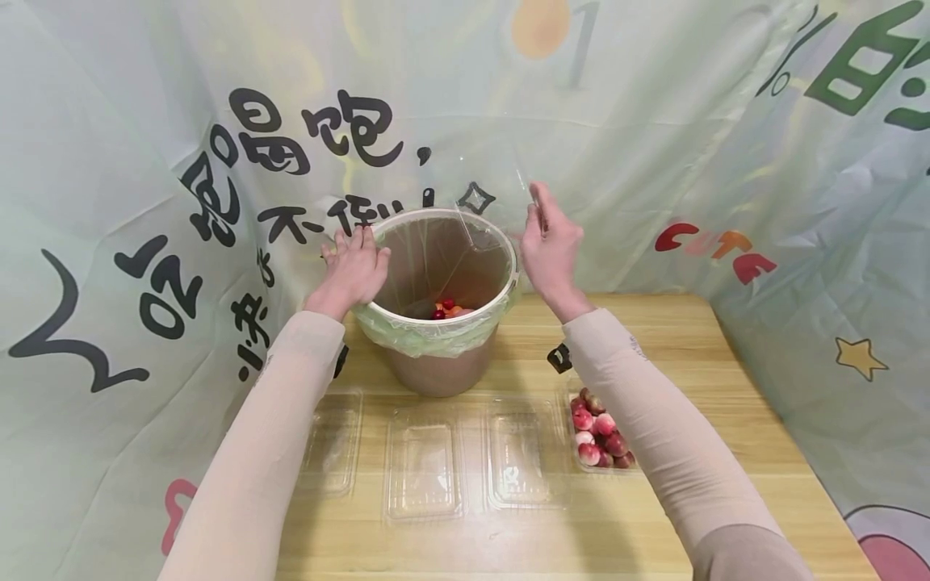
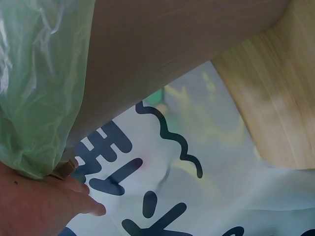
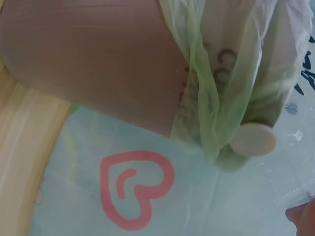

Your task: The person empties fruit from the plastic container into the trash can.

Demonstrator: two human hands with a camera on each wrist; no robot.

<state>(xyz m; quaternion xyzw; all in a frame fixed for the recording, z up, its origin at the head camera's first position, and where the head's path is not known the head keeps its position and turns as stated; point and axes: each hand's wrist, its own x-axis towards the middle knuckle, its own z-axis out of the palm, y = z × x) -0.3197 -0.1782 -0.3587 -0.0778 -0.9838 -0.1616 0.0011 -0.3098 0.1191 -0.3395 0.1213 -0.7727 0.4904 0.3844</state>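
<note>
A brown bucket (image 1: 436,363) stands on the table, its white rim lined with a thin green plastic bag (image 1: 429,339). Red and orange fruit (image 1: 450,310) lies at the bottom inside it. My left hand (image 1: 356,270) rests on the rim's left side, fingers extended. Over on the right, my right hand (image 1: 552,246) grips a see-through plastic container (image 1: 483,210), tilted above the bucket's opening and faint against the backdrop. The right wrist view catches a fingertip (image 3: 302,216) at the edge of this plastic.
Three transparent plastic trays (image 1: 425,468) lie in a row on the wooden table (image 1: 494,545) nearest me. Right of them, partly behind the right forearm, a box of red-and-white round fruit (image 1: 599,432) stands. Printed cloth walls (image 1: 632,161) enclose the table's back and sides.
</note>
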